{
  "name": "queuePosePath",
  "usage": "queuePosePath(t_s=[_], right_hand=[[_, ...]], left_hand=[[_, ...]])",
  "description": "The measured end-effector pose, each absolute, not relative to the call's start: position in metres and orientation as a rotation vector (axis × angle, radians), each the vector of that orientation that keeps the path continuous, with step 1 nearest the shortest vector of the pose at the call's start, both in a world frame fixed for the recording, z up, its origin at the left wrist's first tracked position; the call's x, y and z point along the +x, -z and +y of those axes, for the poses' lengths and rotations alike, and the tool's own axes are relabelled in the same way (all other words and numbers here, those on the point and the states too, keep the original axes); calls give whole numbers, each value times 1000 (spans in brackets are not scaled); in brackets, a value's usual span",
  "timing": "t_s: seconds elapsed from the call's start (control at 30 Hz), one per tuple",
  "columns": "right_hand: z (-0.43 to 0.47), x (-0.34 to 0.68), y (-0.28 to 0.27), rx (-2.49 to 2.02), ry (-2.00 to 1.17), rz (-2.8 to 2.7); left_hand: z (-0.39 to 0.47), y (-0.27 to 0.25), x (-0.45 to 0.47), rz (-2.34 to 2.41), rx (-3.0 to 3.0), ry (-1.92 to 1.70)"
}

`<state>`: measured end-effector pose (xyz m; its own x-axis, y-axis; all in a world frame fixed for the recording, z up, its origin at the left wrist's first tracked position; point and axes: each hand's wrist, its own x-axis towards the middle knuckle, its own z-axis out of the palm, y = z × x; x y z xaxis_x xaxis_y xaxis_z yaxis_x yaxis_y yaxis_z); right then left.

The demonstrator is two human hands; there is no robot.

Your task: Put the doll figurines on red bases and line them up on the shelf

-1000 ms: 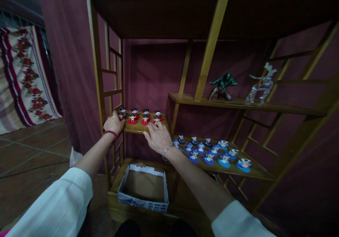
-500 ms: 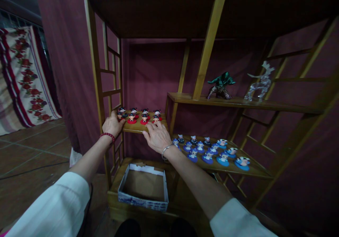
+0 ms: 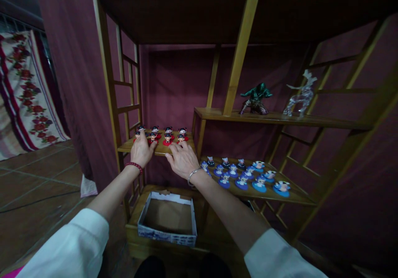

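Small red-based figurines with black hair stand in two rows on the upper left shelf (image 3: 161,148). My left hand (image 3: 142,150), with a red bead bracelet, reaches over the left end of the front row. Its thumb is spread beside the second front figurine (image 3: 152,138), and the hand partly covers the leftmost ones. At the shelf's front edge, my right hand (image 3: 184,160), wearing a silver bangle, has its fingertips at the rightmost front figurine (image 3: 181,138), hiding its base. The right thumb lies apart near the edge. Whether either hand presses on a figurine is hard to see.
Below sits an open cardboard box (image 3: 168,236) on the cabinet's base. Several blue and purple figurines (image 3: 241,182) occupy the lower right shelf. Above them stand a green figure (image 3: 256,97) and a clear deer-shaped ornament (image 3: 300,95). A wooden upright (image 3: 107,79) borders the left side.
My left hand has moved right from the shelf's left end, onto the front row. The right hand stays by the rightmost front figurine. The view has shifted slightly.
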<state>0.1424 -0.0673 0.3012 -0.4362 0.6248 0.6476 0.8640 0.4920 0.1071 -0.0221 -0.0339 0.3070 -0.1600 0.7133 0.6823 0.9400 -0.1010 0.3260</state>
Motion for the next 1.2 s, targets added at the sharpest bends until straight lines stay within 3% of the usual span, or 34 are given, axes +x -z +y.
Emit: queuePosePath(t_s=[0.37, 0.87, 1.2], right_hand=[[-68, 143, -300, -1221, 607, -2192], [-67, 143, -300, -1197, 601, -2188], [-66, 147, -296, -1135, 585, -2171]], left_hand=[[-20, -317, -16, -2048, -1868, 890], [-19, -317, -19, -2081, -1864, 911], [-59, -305, -3, -1443, -1819, 1237]])
